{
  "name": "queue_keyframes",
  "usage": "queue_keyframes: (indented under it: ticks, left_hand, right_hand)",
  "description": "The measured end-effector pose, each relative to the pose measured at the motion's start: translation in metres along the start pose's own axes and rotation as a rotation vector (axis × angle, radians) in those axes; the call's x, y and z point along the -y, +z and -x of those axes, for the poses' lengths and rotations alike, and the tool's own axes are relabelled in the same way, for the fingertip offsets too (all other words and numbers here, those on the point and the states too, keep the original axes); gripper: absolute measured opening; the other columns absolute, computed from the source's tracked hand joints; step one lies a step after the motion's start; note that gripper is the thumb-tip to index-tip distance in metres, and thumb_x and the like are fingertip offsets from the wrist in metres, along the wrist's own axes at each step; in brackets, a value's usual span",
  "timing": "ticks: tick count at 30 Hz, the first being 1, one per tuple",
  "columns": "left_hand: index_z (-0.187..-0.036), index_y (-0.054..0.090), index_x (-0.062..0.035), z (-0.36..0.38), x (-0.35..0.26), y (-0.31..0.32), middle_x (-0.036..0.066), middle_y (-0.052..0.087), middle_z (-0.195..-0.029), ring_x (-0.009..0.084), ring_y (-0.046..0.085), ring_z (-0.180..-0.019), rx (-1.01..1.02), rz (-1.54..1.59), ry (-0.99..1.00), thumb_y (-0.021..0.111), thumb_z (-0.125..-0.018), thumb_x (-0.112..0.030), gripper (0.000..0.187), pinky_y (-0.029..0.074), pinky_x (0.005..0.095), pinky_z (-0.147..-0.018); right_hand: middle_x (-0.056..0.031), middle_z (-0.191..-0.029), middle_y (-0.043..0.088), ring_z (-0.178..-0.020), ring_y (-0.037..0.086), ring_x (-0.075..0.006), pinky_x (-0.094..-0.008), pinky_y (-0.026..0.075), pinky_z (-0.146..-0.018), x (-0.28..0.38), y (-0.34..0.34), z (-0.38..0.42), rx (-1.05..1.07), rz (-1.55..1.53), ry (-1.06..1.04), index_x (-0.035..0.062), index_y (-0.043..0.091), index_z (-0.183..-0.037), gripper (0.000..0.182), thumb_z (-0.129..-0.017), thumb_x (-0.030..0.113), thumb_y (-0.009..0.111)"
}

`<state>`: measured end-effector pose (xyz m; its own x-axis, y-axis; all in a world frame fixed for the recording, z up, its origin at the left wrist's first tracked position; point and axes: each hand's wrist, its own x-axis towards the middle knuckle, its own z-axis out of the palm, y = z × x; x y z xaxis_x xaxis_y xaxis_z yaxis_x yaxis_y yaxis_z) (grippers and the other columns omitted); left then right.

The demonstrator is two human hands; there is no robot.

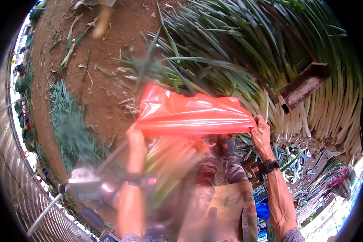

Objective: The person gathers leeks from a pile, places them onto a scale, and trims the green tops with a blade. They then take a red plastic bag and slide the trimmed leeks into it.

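A red plastic bag [193, 113] is stretched sideways between my two hands. My left hand [136, 136] is closed on its left end, though motion blurs the fingers. At the opposite end, my right hand [261, 129] pinches the bag's corner. Below the bag and nearer my body, a bunch of long green onions [171, 155] shows pale stalks and green leaves, partly smeared and partly covered by the bag. More long green onions [230, 44] lie in a big pile just beyond it.
A rusty metal frame [304, 86] rests over the onion pile at the right. Blue-green leaves [70, 129] lie on the brown soil [109, 64] at the left. A blurred metal device [84, 183] stands at lower left. Leaf scraps [298, 169] litter the lower right.
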<state>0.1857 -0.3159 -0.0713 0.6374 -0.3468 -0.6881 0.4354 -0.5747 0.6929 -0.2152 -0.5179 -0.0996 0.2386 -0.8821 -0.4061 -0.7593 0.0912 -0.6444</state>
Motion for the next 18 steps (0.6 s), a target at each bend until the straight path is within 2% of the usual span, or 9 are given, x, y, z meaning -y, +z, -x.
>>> queue_keyframes:
  ticks: [2,3,5,8,11,13,14,16,18]
  left_hand:
    - [-0.122,0.067,-0.0003,-0.017,0.008,0.009,0.015,0.073,-0.100,0.0278,0.072,-0.085,-0.052,0.151,-0.155,0.053,-0.103,-0.018,0.029,0.059,0.0406,-0.069]
    - [-0.124,0.066,-0.0009,-0.023,0.009,0.017,0.014,0.073,-0.104,0.0272,0.072,-0.087,-0.082,0.227,-0.198,0.053,-0.104,-0.019,0.030,0.060,0.0409,-0.070]
    - [-0.128,0.065,-0.0027,-0.031,0.020,0.035,0.016,0.072,-0.111,0.0277,0.071,-0.093,-0.141,0.378,-0.152,0.053,-0.106,-0.022,0.031,0.061,0.0431,-0.073]
    - [-0.137,0.058,-0.0036,-0.046,0.043,0.043,0.016,0.068,-0.124,0.0305,0.069,-0.104,-0.022,0.449,-0.105,0.053,-0.107,-0.024,0.037,0.061,0.0478,-0.084]
    - [-0.142,0.054,-0.0076,-0.063,0.068,0.044,0.013,0.063,-0.135,0.0292,0.065,-0.115,0.048,0.484,-0.151,0.051,-0.107,-0.032,0.042,0.058,0.0464,-0.092]
    - [-0.142,0.053,-0.0085,-0.070,0.077,0.041,0.013,0.060,-0.140,0.0295,0.061,-0.122,0.116,0.499,-0.197,0.049,-0.107,-0.035,0.044,0.054,0.0491,-0.099]
    - [-0.143,0.052,-0.0090,-0.076,0.092,0.035,0.012,0.059,-0.141,0.0303,0.059,-0.124,0.151,0.494,-0.149,0.048,-0.107,-0.040,0.048,0.052,0.0491,-0.103]
    - [-0.144,0.051,-0.0097,-0.080,0.107,0.026,0.011,0.059,-0.139,0.0299,0.059,-0.122,0.178,0.366,-0.202,0.049,-0.107,-0.030,0.043,0.049,0.0460,-0.105]
    - [-0.144,0.050,-0.0074,-0.073,0.119,0.015,0.011,0.058,-0.136,0.0286,0.058,-0.121,0.270,0.201,-0.219,0.049,-0.106,-0.026,0.043,0.047,0.0451,-0.107]
  right_hand:
    - [-0.0053,-0.071,0.059,-0.050,0.054,-0.0132,-0.0291,0.044,-0.042,0.011,0.014,-0.002,0.105,-0.400,0.394,-0.0003,0.063,-0.111,0.029,-0.091,0.008,0.043]
    - [-0.0057,-0.071,0.061,-0.050,0.054,-0.0148,-0.0303,0.047,-0.043,-0.002,0.030,0.000,0.095,-0.678,0.261,-0.0013,0.063,-0.115,0.030,-0.097,0.015,0.046]
    - [-0.0077,-0.079,0.067,-0.056,0.059,-0.0164,-0.0305,0.050,-0.047,-0.012,0.056,0.002,0.093,-1.045,0.386,-0.0015,0.062,-0.120,0.031,-0.103,0.021,0.049]
    - [-0.0115,-0.096,0.073,-0.074,0.070,-0.0216,-0.0333,0.057,-0.056,-0.020,0.097,0.003,-0.019,-1.309,0.598,-0.0007,0.062,-0.123,0.032,-0.105,0.025,0.052]
    - [-0.0133,-0.113,0.073,-0.092,0.073,-0.0269,-0.0370,0.062,-0.065,-0.018,0.129,0.006,-0.004,-1.459,0.708,0.0021,0.060,-0.129,0.033,-0.106,0.025,0.052]
    - [-0.0160,-0.129,0.067,-0.112,0.068,-0.0311,-0.0489,0.061,-0.091,-0.019,0.146,0.012,0.074,-1.611,0.687,0.0008,0.054,-0.136,0.044,-0.104,0.030,0.060]
    - [-0.0161,-0.131,0.066,-0.116,0.066,-0.0317,-0.0497,0.058,-0.096,-0.035,0.165,0.017,0.078,-1.597,0.694,0.0016,0.054,-0.137,0.046,-0.103,0.032,0.061]
    - [-0.0166,-0.133,0.065,-0.121,0.064,-0.0337,-0.0497,0.053,-0.104,-0.055,0.188,0.027,0.151,-1.586,0.708,0.0043,0.055,-0.137,0.049,-0.102,0.037,0.064]
    - [-0.0171,-0.135,0.064,-0.121,0.064,-0.0347,-0.0501,0.053,-0.104,-0.080,0.209,0.047,0.174,-1.493,0.753,0.0032,0.054,-0.139,0.048,-0.105,0.037,0.056]
